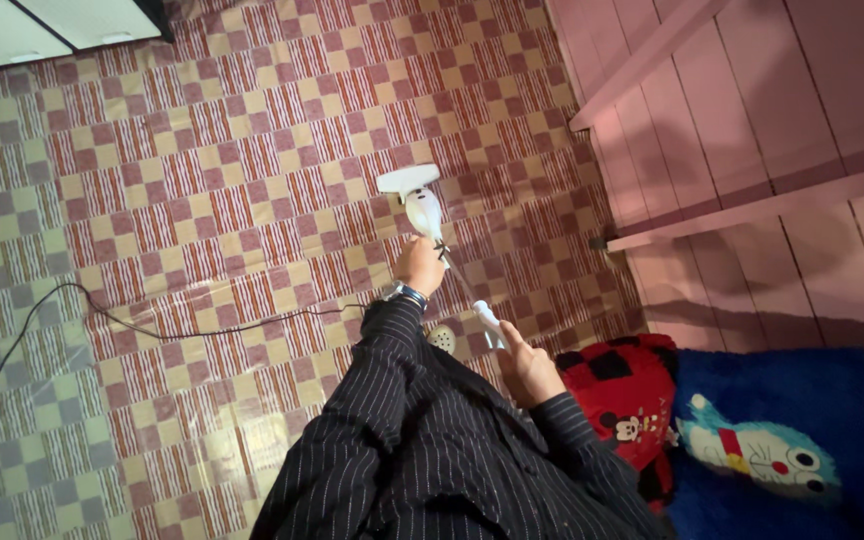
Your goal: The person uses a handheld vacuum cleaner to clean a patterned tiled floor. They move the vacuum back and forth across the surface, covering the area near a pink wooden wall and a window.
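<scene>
A white stick vacuum cleaner (420,203) stands with its flat head on the checked red and yellow floor covering (212,160). My left hand (419,265) grips the shaft just below the white body; a watch sits on that wrist. My right hand (526,368) holds the white handle (490,322) at the near end of the shaft. Both arms wear black pinstriped sleeves (392,430).
A black cable (152,328) runs across the floor from the left toward me. A pink plank wall (752,120) rises at the right. A red and black cushion (624,395) and a blue blanket (782,440) with a cartoon cat lie at the lower right.
</scene>
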